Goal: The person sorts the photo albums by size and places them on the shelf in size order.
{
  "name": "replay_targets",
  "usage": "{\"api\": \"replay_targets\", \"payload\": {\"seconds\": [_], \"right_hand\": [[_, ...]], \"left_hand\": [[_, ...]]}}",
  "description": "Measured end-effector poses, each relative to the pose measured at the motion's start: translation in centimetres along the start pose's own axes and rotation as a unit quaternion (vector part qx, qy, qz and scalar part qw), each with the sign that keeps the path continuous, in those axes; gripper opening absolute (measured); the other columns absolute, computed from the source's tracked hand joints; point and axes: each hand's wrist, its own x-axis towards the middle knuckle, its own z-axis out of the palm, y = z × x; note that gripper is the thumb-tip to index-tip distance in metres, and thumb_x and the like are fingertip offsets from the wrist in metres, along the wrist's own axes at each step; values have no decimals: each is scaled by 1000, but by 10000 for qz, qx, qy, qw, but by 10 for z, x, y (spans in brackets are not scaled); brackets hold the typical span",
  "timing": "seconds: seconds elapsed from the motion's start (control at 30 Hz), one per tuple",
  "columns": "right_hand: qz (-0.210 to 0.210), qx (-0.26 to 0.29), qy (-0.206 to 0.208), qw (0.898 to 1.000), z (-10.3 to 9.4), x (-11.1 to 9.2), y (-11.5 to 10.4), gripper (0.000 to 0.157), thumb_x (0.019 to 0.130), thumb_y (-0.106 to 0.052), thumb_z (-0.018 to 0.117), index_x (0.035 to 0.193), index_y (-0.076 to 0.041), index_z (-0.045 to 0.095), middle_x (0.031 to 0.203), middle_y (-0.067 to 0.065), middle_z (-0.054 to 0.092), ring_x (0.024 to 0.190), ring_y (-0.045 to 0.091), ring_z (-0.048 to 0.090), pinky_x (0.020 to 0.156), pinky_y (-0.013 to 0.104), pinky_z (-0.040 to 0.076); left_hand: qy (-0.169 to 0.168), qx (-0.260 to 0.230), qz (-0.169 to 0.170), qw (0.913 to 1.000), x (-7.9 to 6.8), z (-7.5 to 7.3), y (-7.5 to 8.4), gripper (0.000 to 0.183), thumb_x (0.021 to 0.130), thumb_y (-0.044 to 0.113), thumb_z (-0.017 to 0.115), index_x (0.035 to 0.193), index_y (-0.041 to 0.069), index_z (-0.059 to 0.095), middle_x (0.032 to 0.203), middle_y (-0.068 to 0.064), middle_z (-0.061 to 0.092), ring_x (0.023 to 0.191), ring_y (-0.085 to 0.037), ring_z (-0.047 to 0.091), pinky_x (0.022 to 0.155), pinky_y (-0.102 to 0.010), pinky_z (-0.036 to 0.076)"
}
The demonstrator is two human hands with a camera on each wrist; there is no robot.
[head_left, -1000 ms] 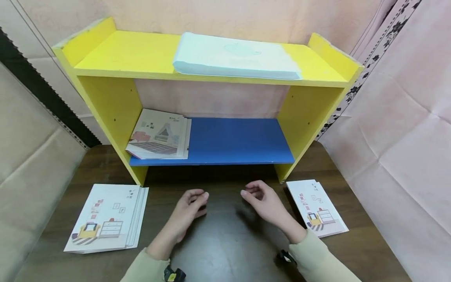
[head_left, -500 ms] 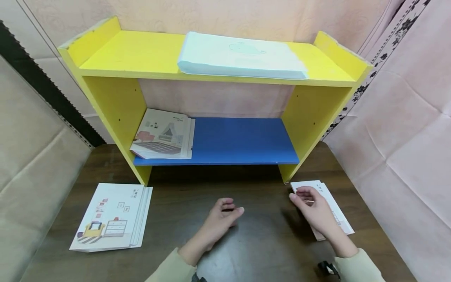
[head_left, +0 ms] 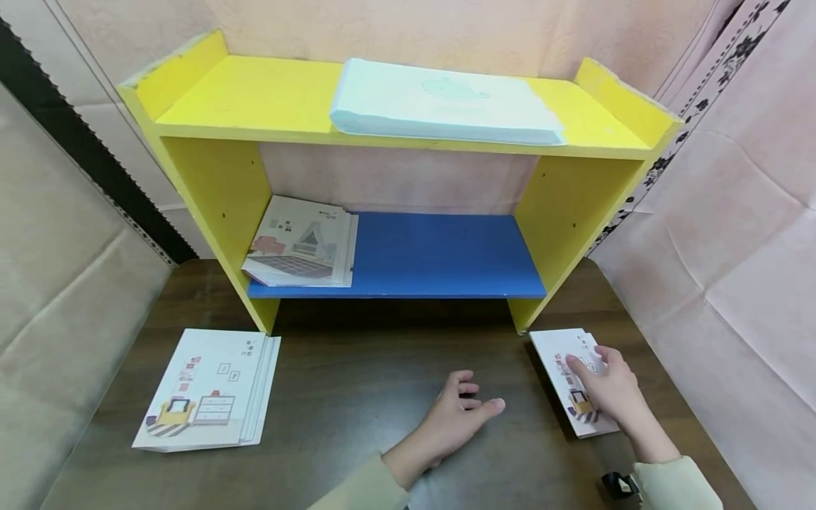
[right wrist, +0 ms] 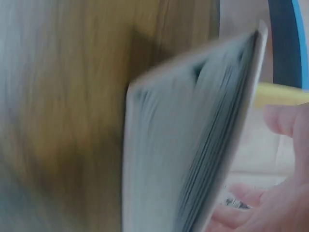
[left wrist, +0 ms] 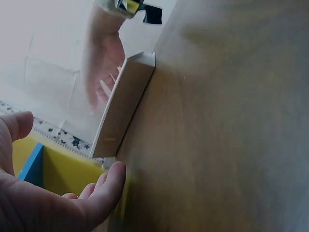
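Observation:
My right hand point(head_left: 613, 388) hovers over a small stack of white booklets point(head_left: 556, 365) at the right of the table. Thumb and fingers are spread, the fingertips by the stack's right edge. The right wrist view has the booklets' page edges point(right wrist: 183, 130) side-on and blurred, with the hand point(right wrist: 285, 193) beyond the cover, thumb apart from it. My left hand point(head_left: 454, 416) is a little left of this stack, over the table, fingers loose and holding nothing. In the left wrist view its fingers point(left wrist: 104, 193) point toward the stack's brown-looking side point(left wrist: 123, 108).
A yellow shelf unit point(head_left: 210, 191) with a blue lower board point(head_left: 440, 255) stands at the back. Booklets point(head_left: 306, 244) lean at its left; a pale blue pack point(head_left: 446, 103) lies on top. Another booklet stack point(head_left: 204, 389) lies at the table's left. Cloth point(head_left: 733, 255) hangs at right.
Both hands have moved right: the right from the middle of the table to over the right booklet stack, the left toward that stack. The head view has shifted slightly.

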Motion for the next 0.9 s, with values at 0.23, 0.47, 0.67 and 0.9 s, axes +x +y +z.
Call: {"api": "replay_targets", "payload": {"seconds": [0.23,0.47,0.67,0.9], "right_hand": [[505,2,-343,9981,-6,4,12,101,91,-62,52,144,15,15,120,33,42,99,39,50,80,45,46],[332,-184,-508,9980,-2,3,11,100,90,-60,55,143,15,17,134,40,31,116,51,36,96,62,32],[418,-347,-412,9977,-3,4,10,102,87,-65,56,142,13,22,132,39,34,116,56,29,91,64,29],[649,15,-565,9963,-4,7,13,111,84,-69,57,145,14,13,132,40,34,113,49,36,90,58,35]], "left_hand": [[1,-83,-85,9999,-3,8,-5,77,83,39,77,142,11,37,130,-8,50,111,-26,57,84,-44,53],[-35,-104,-217,9997,-1,17,-4,81,81,37,79,144,11,36,131,-6,52,109,-23,58,84,-43,53],[-236,-814,-458,9953,10,38,-3,83,81,27,80,147,7,32,136,-12,49,109,-25,58,81,-43,55],[-450,-2123,-706,9736,22,68,0,79,83,8,76,147,1,31,143,-24,39,115,-38,55,86,-55,51]]}}
